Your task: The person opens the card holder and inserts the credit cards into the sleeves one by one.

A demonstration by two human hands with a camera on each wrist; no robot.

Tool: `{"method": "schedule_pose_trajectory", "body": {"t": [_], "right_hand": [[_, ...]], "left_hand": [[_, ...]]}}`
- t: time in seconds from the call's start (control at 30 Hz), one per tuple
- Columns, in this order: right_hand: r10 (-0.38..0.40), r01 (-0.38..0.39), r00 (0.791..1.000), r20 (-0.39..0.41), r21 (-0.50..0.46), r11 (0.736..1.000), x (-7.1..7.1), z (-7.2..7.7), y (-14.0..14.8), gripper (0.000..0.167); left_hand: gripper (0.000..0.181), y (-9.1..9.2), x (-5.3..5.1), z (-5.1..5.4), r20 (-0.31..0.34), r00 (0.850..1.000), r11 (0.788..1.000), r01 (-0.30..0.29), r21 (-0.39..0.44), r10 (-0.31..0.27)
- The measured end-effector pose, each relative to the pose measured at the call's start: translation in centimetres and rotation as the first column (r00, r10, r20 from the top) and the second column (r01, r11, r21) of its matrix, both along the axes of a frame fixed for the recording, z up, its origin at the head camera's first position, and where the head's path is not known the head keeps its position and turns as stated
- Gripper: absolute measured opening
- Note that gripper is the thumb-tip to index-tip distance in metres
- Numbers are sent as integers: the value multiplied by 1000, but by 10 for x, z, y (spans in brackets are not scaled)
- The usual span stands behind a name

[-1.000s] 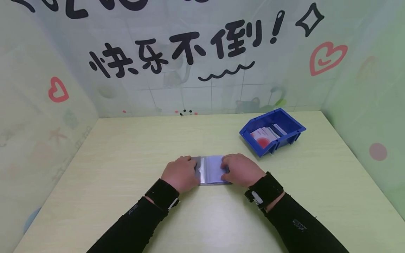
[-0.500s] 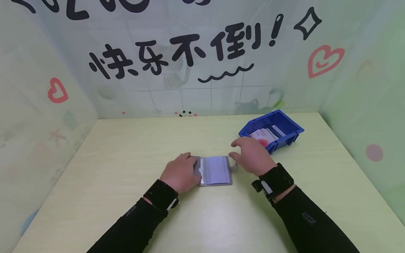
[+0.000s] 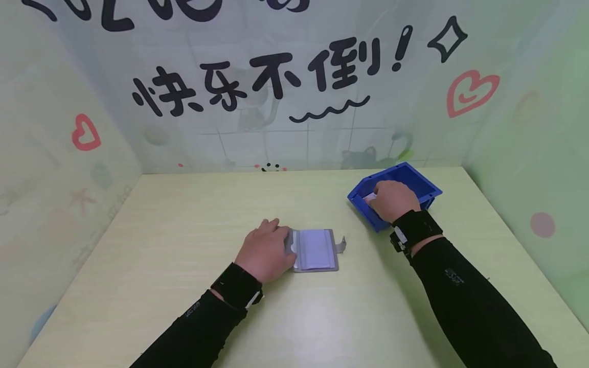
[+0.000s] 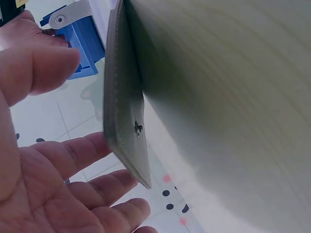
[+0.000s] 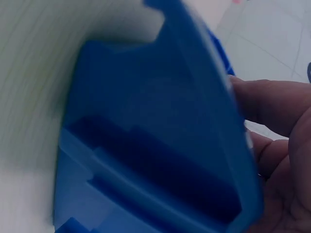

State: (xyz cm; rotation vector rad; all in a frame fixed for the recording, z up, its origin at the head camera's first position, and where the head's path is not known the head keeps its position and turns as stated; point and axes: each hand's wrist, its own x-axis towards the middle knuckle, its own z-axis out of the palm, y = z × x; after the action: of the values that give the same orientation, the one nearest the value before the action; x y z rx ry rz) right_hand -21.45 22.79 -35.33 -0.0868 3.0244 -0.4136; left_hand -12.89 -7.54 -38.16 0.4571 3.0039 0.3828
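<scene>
A small grey card holder (image 3: 334,255) lies spread on the table, with pale lilac clear sleeves inside and a snap strap (image 3: 341,246) on its right edge. My left hand (image 3: 267,250) is at its left cover. In the left wrist view the fingers of the left hand (image 4: 82,189) touch that cover (image 4: 127,116), which stands tilted off the table, and the thumb is apart from it. My right hand (image 3: 394,200) reaches into the blue bin (image 3: 374,221) at the cards (image 3: 369,197). In the right wrist view the bin wall (image 5: 146,111) hides its fingertips, so any grip is hidden.
The pale wooden table (image 3: 207,204) reaches back to a printed backdrop (image 3: 175,138), with printed side panels at left and right. The blue bin stands at the back right, beyond the card holder.
My right hand has left the card holder's right side and moved right and away into the bin. The strap now shows. My left hand has stayed at the left cover.
</scene>
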Motion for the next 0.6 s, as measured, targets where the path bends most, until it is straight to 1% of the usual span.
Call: {"method": "schedule_pose_trajectory", "body": {"t": [0.13, 0.23, 0.33, 0.47, 0.6], "right_hand": [[7, -8, 1000, 21, 50, 999, -6, -4, 2, 40], [-1, -3, 999, 48, 97, 995, -14, -7, 5, 31], [-28, 15, 995, 93, 138, 990, -22, -10, 9, 24], [-57, 33, 986, 154, 155, 987, -30, -12, 10, 32], [-65, 34, 983, 171, 179, 983, -32, -14, 8, 33]], "left_hand": [[52, 0, 0, -1, -2, 1000, 1000, -3, 4, 3], [52, 1, 0, -1, -6, 1000, 1000, -3, 3, 3], [51, 1, 0, -1, -12, 1000, 1000, -1, -1, 1], [52, 1, 0, -1, -14, 1000, 1000, -4, -6, 4], [52, 0, -1, -3, -14, 1000, 1000, -5, -2, 5]]}}
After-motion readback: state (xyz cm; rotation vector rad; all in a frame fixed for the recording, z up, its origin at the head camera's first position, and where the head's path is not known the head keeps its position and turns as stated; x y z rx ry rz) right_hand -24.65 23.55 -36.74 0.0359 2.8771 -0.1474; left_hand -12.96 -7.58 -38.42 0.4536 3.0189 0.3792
